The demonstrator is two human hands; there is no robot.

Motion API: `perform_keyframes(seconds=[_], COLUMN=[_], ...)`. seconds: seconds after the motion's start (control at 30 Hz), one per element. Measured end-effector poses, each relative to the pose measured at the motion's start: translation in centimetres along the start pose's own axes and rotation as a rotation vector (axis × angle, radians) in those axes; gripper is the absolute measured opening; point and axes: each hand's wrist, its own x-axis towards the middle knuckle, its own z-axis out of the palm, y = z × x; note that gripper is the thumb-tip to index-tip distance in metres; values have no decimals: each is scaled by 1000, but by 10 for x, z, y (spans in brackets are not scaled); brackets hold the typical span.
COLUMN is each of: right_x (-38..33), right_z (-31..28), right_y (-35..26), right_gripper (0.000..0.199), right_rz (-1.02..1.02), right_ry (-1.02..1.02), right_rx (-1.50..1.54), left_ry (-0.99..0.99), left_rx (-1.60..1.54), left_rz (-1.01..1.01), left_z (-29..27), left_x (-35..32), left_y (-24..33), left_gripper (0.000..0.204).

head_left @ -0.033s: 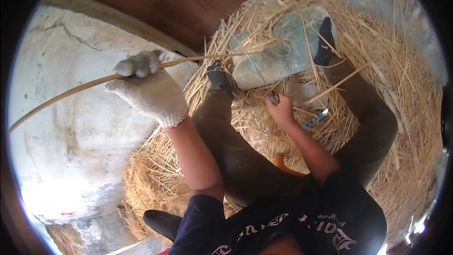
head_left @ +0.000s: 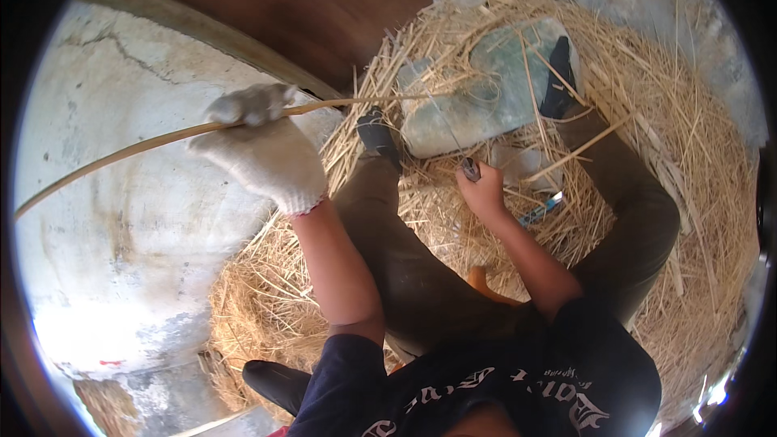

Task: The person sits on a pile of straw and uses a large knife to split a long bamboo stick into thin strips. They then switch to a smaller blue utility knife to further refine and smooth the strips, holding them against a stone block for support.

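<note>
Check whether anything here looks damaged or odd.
The pale wall on the left looks damaged: a dark, jagged crack runs across its upper part. Also odd, the left hand wears a knitted glove while the right hand is bare.

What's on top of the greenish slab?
Loose shavings cover part of the greenish slab; the long tan strip overlaps them, contact unclear. The surface beneath the shavings is hidden.

one gloved hand (head_left: 264,154), one bare hand (head_left: 484,191), one long strip (head_left: 146,145), one dark-handled tool (head_left: 470,168)
</note>
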Motion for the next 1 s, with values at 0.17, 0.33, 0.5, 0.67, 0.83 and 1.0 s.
perform_keyframes(seconds=[0.17, 0.33, 0.5, 0.67, 0.83, 1.0], right_x=[-2, 13, 16, 12, 1, -9], right_z=[-10, -37, -70, -101, -122, -149], right_y=[-51, -69, -109, -142, -172, -193], right_gripper=[24, 31, 30, 30, 29, 25], right_rz=[57, 164, 185, 132, 129, 103], right_ry=[56, 119, 132, 146, 145, 120], right_rx=[116, 370, 518, 514, 450, 390], left_ry=[142, -6, 48, -102, 4, 114], left_rx=[886, 842, 896, 1174, 1193, 955], left_rz=[-112, -234, -297, -441, -426, -489], left_z=[14, 18, 3, -19, -21, 9], left_x=[-8, -9, -2, -21, -37, -19], left_y=[-22, -59, -77, -131, -162, -141], left_gripper=[26, 21, 26, 32, 35, 38])
